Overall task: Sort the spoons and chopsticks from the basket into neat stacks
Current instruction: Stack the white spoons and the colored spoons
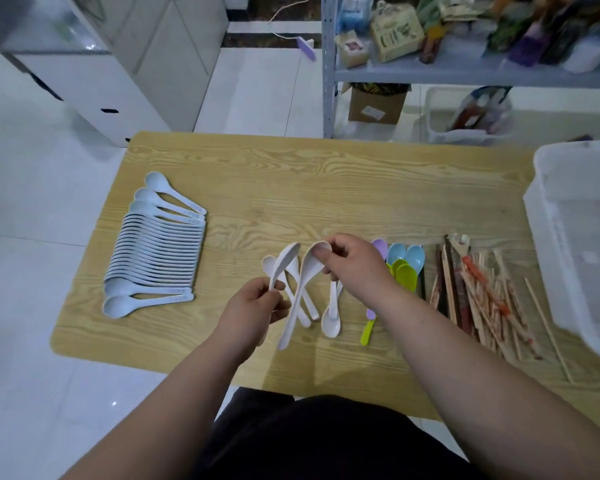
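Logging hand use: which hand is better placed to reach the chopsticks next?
Right, probably. The chopsticks lie just beyond the right hand, though it holds a spoon; the left hand would have to cross over.

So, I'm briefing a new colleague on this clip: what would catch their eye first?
Most likely the long overlapping row of pale blue spoons on the left side of the table. Next, at the centre, the left hand pinches a white spoon by its handle while the right hand holds a longer white spoon by its bowl. To the right lies a loose pile of chopsticks beside the white basket.
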{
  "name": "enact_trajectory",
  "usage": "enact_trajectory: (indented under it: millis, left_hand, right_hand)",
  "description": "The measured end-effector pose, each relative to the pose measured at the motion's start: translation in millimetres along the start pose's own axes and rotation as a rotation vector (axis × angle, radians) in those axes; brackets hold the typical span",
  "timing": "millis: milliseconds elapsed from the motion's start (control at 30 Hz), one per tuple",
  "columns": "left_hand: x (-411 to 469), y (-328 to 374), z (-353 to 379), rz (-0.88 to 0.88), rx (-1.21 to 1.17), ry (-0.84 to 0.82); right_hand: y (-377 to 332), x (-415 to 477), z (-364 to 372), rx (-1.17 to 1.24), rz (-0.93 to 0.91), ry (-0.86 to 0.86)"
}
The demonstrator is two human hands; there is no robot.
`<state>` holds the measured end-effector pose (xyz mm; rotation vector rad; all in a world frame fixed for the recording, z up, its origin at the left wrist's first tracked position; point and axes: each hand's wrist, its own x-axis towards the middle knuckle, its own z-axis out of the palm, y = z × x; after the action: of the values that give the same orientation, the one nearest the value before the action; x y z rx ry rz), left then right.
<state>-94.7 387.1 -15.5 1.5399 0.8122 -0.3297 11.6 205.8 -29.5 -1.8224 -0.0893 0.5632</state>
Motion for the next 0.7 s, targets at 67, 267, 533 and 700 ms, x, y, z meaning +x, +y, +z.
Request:
enact_trajectory:
  millis: [67,267,533,700]
  left_hand:
    - [0.2,-3.8,2.6,-0.026,-0.058,-0.112]
    - [2.4,-13.3,-22.1,-0.116,-0.349,-0.354]
    - [25.2,-40.6,-87.7,-0.238,-0.439,-0.226]
    - [40.3,-50.5,-121.2,-0.262,-0.482,-0.24]
  right_hand:
    - [-2.1,2.9,15.9,0.004,0.013,0.02]
    - [-4.5,0.5,56.1,-0.026,0.018,0.142]
    - [39.1,1.3,114.3,-0.444,0.229,0.117]
    - [61.2,6.0,144.5,-0.998,0.222,-0.004]
